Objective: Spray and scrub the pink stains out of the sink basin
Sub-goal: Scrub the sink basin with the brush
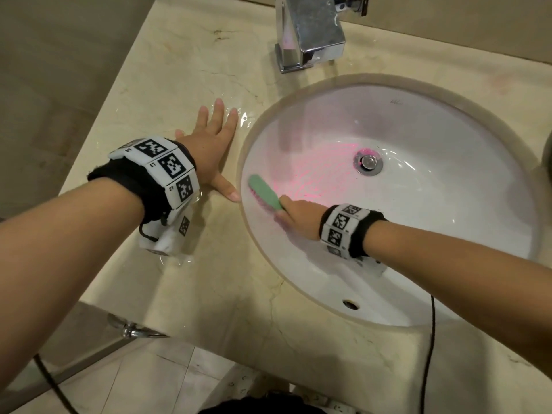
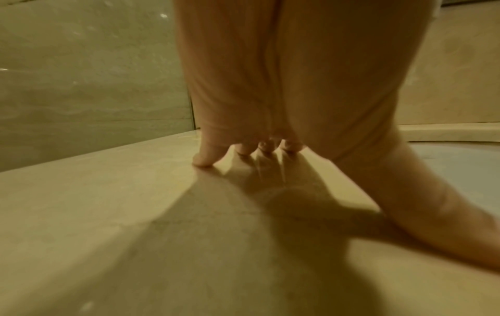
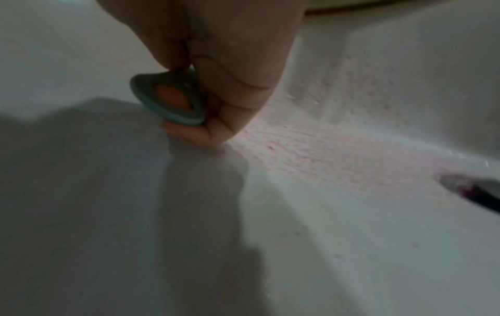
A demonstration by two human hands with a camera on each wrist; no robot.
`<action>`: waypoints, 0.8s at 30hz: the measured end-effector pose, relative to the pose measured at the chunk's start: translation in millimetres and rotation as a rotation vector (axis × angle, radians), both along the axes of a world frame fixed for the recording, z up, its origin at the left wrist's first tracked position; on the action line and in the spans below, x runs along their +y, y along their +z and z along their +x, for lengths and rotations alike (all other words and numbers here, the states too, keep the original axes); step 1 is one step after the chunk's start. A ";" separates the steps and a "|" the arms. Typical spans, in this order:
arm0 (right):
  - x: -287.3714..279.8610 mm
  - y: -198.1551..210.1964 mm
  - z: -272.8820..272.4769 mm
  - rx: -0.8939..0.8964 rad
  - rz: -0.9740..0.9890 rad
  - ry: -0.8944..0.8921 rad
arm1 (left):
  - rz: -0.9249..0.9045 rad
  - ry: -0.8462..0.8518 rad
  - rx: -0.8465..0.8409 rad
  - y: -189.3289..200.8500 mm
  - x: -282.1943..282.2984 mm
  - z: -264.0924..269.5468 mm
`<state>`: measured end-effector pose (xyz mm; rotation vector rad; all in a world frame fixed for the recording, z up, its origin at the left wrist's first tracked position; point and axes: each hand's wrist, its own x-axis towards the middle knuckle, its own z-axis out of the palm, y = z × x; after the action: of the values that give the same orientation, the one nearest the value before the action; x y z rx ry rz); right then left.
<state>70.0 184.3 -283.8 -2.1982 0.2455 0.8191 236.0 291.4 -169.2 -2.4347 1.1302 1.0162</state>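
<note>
Beige marble counter (image 1: pixel 191 70), veined, wet in patches beside the basin. Oval white sink (image 1: pixel 418 234) set under the counter, rim cut into the stone; overflow hole low on the near wall. Square chrome tap (image 1: pixel 307 31) at the back, spout reaching toward the basin. Pink stain (image 1: pixel 322 171) spread as streaked lines from the drain toward the left wall, strongest in a ring round the drain; seen also from the right wrist as faint ridged pink on the slope (image 3: pixel 338 162). Round metal drain (image 1: pixel 369 161) at the basin floor, stopper in place.

Left hand (image 1: pixel 209 144) flat on the counter just left of the rim, fingers straight and spread wide, thumb pointing toward the basin edge, holding nothing; from the left wrist, fingertips (image 2: pixel 203 158) pressed on the stone. Banded marker cuffs on both wrists. Right hand (image 1: pixel 298 216) inside the basin on the left wall, fingers curled round the handle of the brush (image 1: pixel 265 191). Brush green, long and narrow, bristle side down against the porcelain at the lower left edge of the stain, head pointing up the wall toward the rim; pink tint along its bristle edge. From the right wrist, handle end (image 3: pixel 170 100) teal with an orange centre, pinched between thumb and fingers. Black cable hanging over the counter front at right
</note>
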 end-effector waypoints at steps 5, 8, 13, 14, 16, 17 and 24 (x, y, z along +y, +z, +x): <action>-5.4 11.2 -22.8 -0.002 -0.107 0.230 | 0.007 -0.002 -0.002 -0.3 0.1 0.2; -12.8 4.0 -8.5 -0.009 -0.253 0.183 | 0.007 -0.003 -0.007 -0.4 -0.3 0.1; -19.2 -3.6 4.2 0.058 -0.331 0.035 | 0.012 0.004 -0.006 -1.4 -0.9 0.5; -19.3 -2.4 0.5 0.062 -0.306 0.069 | 0.014 0.004 -0.005 -1.5 -1.1 0.6; -19.7 2.7 -13.3 0.076 -0.286 0.207 | 0.020 0.002 -0.007 -1.5 -1.8 0.8; -20.7 5.8 -21.9 0.093 -0.299 0.285 | 0.023 0.000 -0.007 -1.8 -1.8 1.0; -33.8 14.6 -30.4 0.110 -0.493 0.420 | 0.072 -0.009 -0.029 -1.4 -6.2 1.2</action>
<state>39.6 150.5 -269.2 -2.7205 0.0355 1.2131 237.2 285.2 -170.6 -2.3777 1.0755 0.9987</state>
